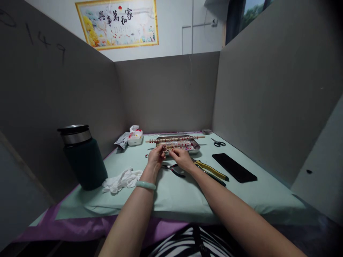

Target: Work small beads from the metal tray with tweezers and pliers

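At the near edge of a metal tray (197, 149) filled with small red, clear and gold beads (182, 144), my two hands are close together. My left hand (156, 156), with a pale green bangle on the wrist, is closed in a pinch. Fingers of my right hand (181, 157) are bent and pressed together just beside it. Whatever small piece lies between the fingertips is too tiny to name. Across the tray's far part rests a thin wooden stick (175, 139) with red beaded pieces along it. Black-handled pliers (174, 170) lie below my hands.
Yellow-and-green-handled pliers (211, 169) lie by my right wrist. Farther right are a black phone-like slab (234, 167) and scissors (218, 142). On the left stand a dark green bottle (85, 160), crumpled white cloth (122, 181) and a tissue pack (135, 137). Grey partitions (166, 92) enclose the table.
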Demonstrator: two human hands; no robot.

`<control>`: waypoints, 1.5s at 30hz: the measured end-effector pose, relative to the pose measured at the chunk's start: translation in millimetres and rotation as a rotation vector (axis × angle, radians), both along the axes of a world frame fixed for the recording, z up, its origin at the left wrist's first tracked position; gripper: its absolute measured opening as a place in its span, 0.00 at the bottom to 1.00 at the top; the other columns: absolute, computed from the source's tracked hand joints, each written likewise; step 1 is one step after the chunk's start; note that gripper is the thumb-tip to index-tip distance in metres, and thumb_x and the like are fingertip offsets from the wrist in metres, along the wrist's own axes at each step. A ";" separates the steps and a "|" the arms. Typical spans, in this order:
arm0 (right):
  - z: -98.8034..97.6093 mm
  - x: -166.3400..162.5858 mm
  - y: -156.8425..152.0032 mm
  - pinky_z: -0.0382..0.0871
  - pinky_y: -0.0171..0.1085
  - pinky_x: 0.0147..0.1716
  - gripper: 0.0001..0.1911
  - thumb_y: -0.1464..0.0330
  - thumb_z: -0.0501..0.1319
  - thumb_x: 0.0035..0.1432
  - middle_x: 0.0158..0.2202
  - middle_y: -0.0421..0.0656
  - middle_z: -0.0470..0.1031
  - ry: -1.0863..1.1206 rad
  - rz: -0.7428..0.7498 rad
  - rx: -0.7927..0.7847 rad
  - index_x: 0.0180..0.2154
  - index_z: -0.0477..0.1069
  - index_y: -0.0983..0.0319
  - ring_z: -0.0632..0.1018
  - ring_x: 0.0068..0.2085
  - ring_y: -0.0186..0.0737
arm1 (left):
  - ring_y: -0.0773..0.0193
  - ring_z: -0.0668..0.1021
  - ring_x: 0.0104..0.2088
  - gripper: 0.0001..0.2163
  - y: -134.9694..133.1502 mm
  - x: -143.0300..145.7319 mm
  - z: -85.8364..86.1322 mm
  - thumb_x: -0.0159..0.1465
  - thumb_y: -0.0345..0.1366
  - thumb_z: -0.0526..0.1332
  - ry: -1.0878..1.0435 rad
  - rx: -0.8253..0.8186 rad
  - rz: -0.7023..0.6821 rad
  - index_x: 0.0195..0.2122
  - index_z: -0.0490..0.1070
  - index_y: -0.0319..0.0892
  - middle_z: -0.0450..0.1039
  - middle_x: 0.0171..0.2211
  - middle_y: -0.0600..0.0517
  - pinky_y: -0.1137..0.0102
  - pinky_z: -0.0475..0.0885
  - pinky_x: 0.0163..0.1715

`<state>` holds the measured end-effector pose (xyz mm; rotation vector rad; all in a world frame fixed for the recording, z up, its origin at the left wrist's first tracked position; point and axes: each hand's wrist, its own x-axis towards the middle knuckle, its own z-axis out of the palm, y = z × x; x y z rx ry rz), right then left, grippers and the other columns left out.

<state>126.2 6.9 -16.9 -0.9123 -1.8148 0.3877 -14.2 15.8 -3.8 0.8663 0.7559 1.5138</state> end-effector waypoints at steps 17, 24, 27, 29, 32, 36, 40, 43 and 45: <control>2.1 -3.3 -4.6 0.52 0.31 0.23 0.15 0.63 0.55 0.53 0.16 0.37 0.63 0.009 0.082 -0.141 0.18 0.65 0.62 0.63 0.22 0.31 | 0.81 0.57 0.12 0.14 -3.3 -0.7 2.2 0.50 0.40 0.67 0.074 0.076 -0.039 0.32 0.68 0.36 0.70 0.23 0.54 0.78 0.50 0.12; -2.4 -4.3 -1.3 0.51 0.30 0.21 0.16 0.62 0.55 0.53 0.15 0.36 0.62 0.059 0.138 -0.192 0.18 0.66 0.62 0.62 0.20 0.31 | 0.81 0.55 0.12 0.13 -1.9 -2.8 2.0 0.51 0.39 0.66 0.021 0.042 -0.095 0.33 0.69 0.37 0.70 0.23 0.55 0.78 0.49 0.12; -2.7 -4.2 0.4 0.51 0.31 0.21 0.16 0.62 0.55 0.53 0.15 0.36 0.62 0.071 0.076 -0.151 0.17 0.64 0.62 0.62 0.21 0.31 | 0.80 0.58 0.13 0.16 -6.9 0.6 4.7 0.50 0.37 0.67 0.062 0.074 -0.122 0.39 0.71 0.37 0.74 0.29 0.51 0.77 0.53 0.13; -2.9 -4.3 1.0 0.51 0.31 0.22 0.16 0.62 0.54 0.53 0.16 0.37 0.63 0.049 0.065 -0.140 0.17 0.64 0.62 0.62 0.22 0.31 | 0.80 0.60 0.14 0.18 -10.4 3.0 6.4 0.48 0.35 0.67 0.103 0.089 -0.110 0.40 0.71 0.36 0.75 0.30 0.50 0.77 0.54 0.14; -4.0 -4.8 -0.2 0.51 0.31 0.23 0.17 0.63 0.53 0.55 0.17 0.37 0.64 -0.036 0.055 -0.101 0.18 0.65 0.62 0.63 0.22 0.32 | 0.78 0.63 0.15 0.19 -13.9 4.8 8.5 0.47 0.35 0.68 0.171 0.098 -0.076 0.41 0.72 0.36 0.74 0.27 0.51 0.77 0.57 0.16; -5.9 -3.8 -6.4 0.51 0.33 0.24 0.17 0.59 0.55 0.56 0.20 0.39 0.69 -0.265 -0.039 -0.027 0.21 0.70 0.61 0.65 0.23 0.33 | 0.74 0.68 0.20 0.18 -13.6 4.0 9.5 0.46 0.35 0.67 0.219 0.094 0.024 0.39 0.73 0.36 0.72 0.24 0.53 0.76 0.62 0.20; -6.2 -0.8 -13.3 0.55 0.34 0.28 0.16 0.53 0.61 0.50 0.29 0.44 0.74 -0.520 -0.067 0.056 0.26 0.73 0.60 0.70 0.31 0.38 | 0.73 0.68 0.20 0.13 -8.9 3.0 7.7 0.47 0.32 0.64 0.213 0.119 0.072 0.36 0.73 0.36 0.65 0.18 0.57 0.76 0.61 0.21; -6.8 -0.3 -15.8 0.58 0.35 0.33 0.15 0.55 0.62 0.49 0.33 0.45 0.74 -0.661 -0.045 0.098 0.30 0.73 0.60 0.71 0.37 0.42 | 0.75 0.63 0.16 0.12 -5.6 3.1 6.0 0.48 0.31 0.63 0.201 0.135 0.060 0.34 0.71 0.36 0.61 0.17 0.59 0.76 0.56 0.17; -7.9 -1.5 -16.6 0.58 0.36 0.36 0.13 0.57 0.61 0.51 0.34 0.46 0.73 -0.718 -0.064 0.103 0.32 0.73 0.61 0.70 0.39 0.43 | 0.76 0.60 0.15 0.11 -4.5 3.6 5.7 0.47 0.31 0.63 0.199 0.135 0.053 0.33 0.70 0.36 0.59 0.16 0.60 0.76 0.52 0.15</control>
